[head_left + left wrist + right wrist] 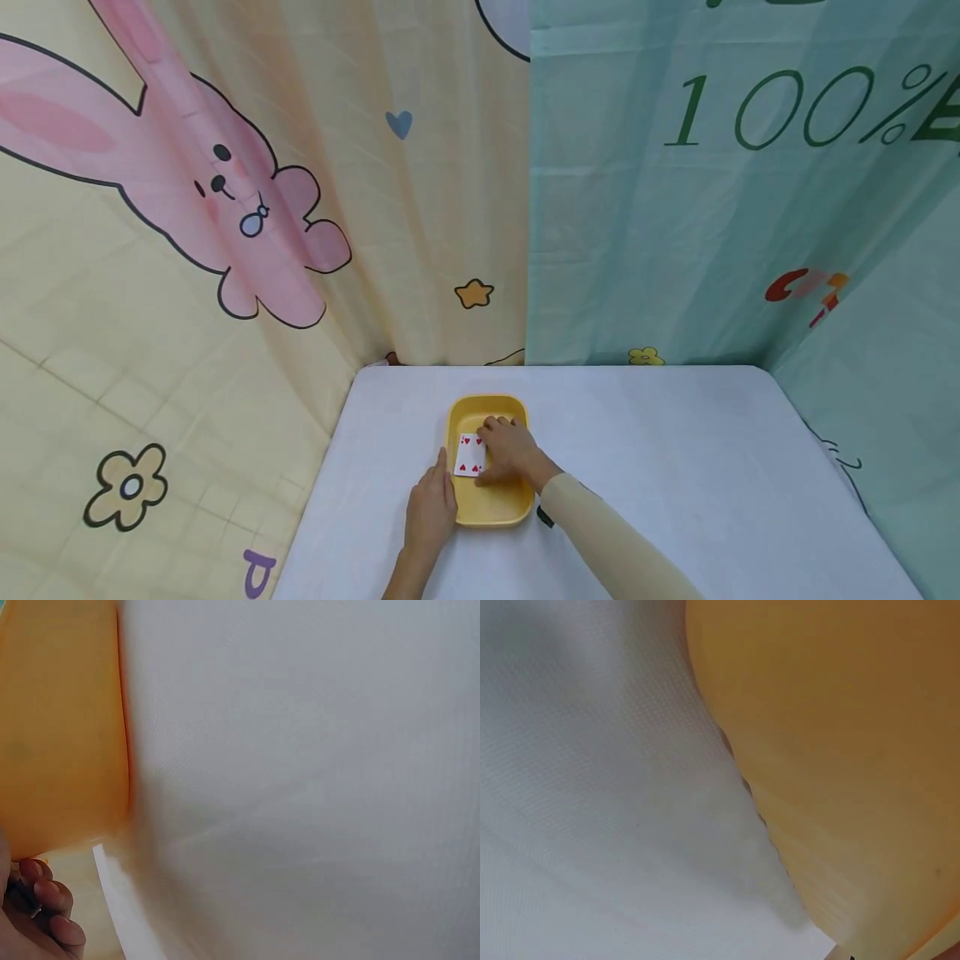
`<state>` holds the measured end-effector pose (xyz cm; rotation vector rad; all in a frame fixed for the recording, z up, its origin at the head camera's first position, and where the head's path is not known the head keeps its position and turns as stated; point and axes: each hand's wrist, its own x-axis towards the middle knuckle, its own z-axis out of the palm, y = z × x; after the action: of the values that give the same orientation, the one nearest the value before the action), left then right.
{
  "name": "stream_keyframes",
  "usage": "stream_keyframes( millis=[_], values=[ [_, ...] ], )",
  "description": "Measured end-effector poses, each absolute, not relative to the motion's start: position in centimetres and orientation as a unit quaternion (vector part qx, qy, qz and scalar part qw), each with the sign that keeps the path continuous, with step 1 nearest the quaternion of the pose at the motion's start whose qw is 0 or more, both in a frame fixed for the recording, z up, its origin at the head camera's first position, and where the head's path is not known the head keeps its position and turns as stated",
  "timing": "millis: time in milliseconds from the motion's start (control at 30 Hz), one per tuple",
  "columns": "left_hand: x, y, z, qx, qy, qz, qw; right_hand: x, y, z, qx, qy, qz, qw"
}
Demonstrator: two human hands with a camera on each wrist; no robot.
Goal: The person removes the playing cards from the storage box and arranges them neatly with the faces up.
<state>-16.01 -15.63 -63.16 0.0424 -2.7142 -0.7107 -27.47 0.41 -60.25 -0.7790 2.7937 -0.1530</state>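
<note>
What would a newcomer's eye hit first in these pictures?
In the head view, probably the big pink rabbit on the cream curtain, upper left, then the green "100%" on the teal curtain, upper right. Next, below centre, the yellow tray on the white table, with the right grip at a red-hearts playing card inside.

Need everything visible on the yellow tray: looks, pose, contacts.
The tray is a shallow, yellow, open-topped rounded rectangle with raised walls, smooth and plastic-looking. It sits upright on the white table, its long sides running away from the person. Inside lies a card, four hearts showing, near the left wall. The left hand lies against its left side; the right hand reaches in over the right side to the card. Whether that hand touches the tray is unclear.
</note>
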Motion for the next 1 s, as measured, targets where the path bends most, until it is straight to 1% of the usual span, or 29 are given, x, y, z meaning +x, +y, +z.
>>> stream_keyframes(
  millis=[233, 333, 400, 533, 667, 767, 900, 1000],
  values=[
    [-16.0, -15.5, -62.8, 0.012, -0.952, -0.246, 0.180, -27.6, 0.6, -60.1, -0.261, 0.955, -0.070, 0.122],
    [-16.0, -15.5, -62.8, 0.012, -0.954, -0.243, 0.177, -27.7, 0.8, -60.0, -0.261, 0.954, -0.085, 0.119],
    [-16.0, -15.5, -62.9, 0.014, -0.955, -0.239, 0.173, -27.7, 1.0, -60.1, -0.264, 0.953, -0.099, 0.113],
    [-15.8, -15.5, -62.9, 0.012, -0.954, -0.241, 0.180, -28.0, 2.1, -59.7, -0.273, 0.951, -0.122, 0.079],
    [-15.8, -15.5, -63.1, 0.005, -0.949, -0.243, 0.201, -28.3, 4.5, -58.6, -0.281, 0.949, -0.134, 0.048],
    [-15.8, -15.6, -63.2, 0.005, -0.947, -0.243, 0.210, -28.4, 6.9, -57.7, -0.272, 0.950, -0.150, 0.039],
    [-15.9, -15.6, -63.1, 0.008, -0.950, -0.243, 0.197, -28.6, 10.6, -57.1, -0.225, 0.957, -0.180, 0.040],
    [-15.9, -15.5, -63.0, 0.015, -0.953, -0.243, 0.182, -28.9, 13.3, -57.4, -0.187, 0.963, -0.191, 0.046]
  ],
)
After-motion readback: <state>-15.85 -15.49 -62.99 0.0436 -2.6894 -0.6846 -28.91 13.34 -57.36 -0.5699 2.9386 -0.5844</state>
